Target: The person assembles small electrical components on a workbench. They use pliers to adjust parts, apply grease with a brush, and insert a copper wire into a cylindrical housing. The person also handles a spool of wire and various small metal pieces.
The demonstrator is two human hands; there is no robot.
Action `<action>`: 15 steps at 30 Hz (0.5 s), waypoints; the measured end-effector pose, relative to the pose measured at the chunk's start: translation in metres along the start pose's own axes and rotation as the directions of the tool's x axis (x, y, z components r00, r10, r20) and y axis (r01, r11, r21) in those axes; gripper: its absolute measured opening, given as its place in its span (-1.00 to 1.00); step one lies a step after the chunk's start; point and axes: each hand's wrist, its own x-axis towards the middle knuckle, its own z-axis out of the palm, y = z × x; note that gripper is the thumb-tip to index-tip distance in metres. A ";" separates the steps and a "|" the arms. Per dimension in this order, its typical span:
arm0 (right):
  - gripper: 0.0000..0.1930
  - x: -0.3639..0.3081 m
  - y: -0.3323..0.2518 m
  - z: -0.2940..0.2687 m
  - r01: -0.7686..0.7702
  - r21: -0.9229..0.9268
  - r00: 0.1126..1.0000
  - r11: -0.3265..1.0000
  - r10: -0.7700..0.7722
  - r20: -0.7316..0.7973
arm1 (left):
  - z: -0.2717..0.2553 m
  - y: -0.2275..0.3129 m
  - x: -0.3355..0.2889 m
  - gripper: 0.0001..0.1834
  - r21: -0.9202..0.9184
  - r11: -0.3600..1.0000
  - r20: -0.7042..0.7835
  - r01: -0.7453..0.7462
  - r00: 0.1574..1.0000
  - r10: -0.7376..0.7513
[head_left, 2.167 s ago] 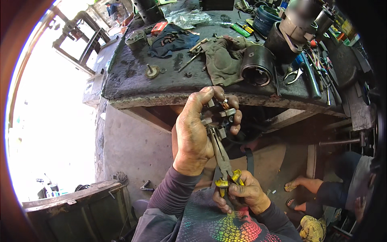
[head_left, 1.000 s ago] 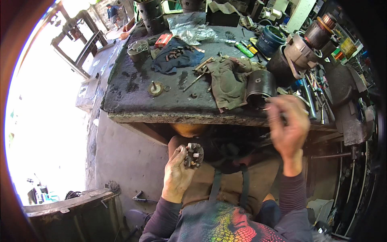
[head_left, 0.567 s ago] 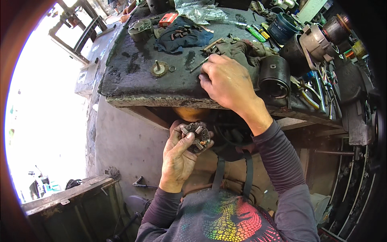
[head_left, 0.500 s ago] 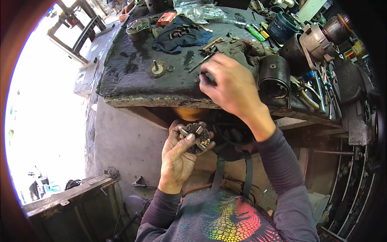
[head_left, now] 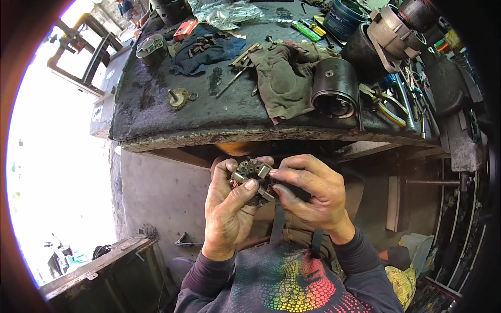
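My left hand (head_left: 228, 208) is closed around a round, dark brush holder plate (head_left: 251, 168) in front of the bench. Metal boxes stand on its face, and coppery wire shows beside them. The left thumb presses across the middle of the plate. At the plate's right edge, my right hand (head_left: 313, 190) grips with thumb and forefinger, close to one metal box. Whether a smaller part sits between those fingertips is too small to tell.
On the dark bench (head_left: 151, 122) lie a wire wheel brush (head_left: 178, 98), a small ring (head_left: 193, 96), a brown cloth (head_left: 284, 86) and a blue cloth (head_left: 206, 49). A black metal cylinder (head_left: 334, 83) and pliers (head_left: 389, 107) are at the right. Below left stands a metal box (head_left: 109, 276).
My right hand has come back from above the bench top down to the plate's right side. The plate stays in my left hand, and the view has shifted somewhat right.
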 end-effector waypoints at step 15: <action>-0.69 -0.012 0.007 -0.011 -0.016 0.117 0.989 0.993 0.033 -0.145 | 0.019 -0.015 0.005 -0.63 0.011 1.000 0.022 -0.005 1.000 0.005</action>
